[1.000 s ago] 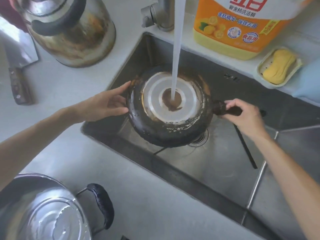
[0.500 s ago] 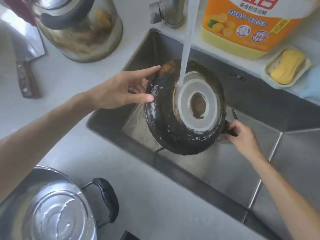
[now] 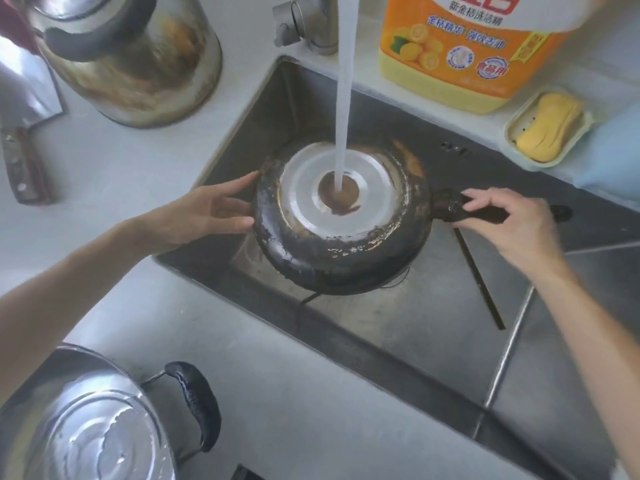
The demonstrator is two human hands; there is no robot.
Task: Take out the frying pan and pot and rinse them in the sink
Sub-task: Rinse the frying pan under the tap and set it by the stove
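Note:
The blackened frying pan (image 3: 332, 251) hangs bottom-up over the steel sink (image 3: 415, 341), its silver base disc facing me. Water from the tap (image 3: 311, 26) falls onto the middle of that disc. My right hand (image 3: 512, 223) grips the pan's dark handle at the right. My left hand (image 3: 207, 213) touches the pan's left rim with straight fingers. The steel pot (image 3: 90, 427) with a black side handle stands on the counter at the bottom left, wet inside.
A stained metal kettle (image 3: 138, 64) and a cleaver (image 3: 24, 133) lie on the counter at the back left. An orange detergent bottle (image 3: 467, 46) and a soap dish with yellow soap (image 3: 547, 129) stand behind the sink. A dark chopstick (image 3: 481, 282) lies in the basin.
The pan has swung back from tilted on its edge to level and bottom-up under the stream. My left hand dropped from the upper rim to the left side; my right hand rose with the handle.

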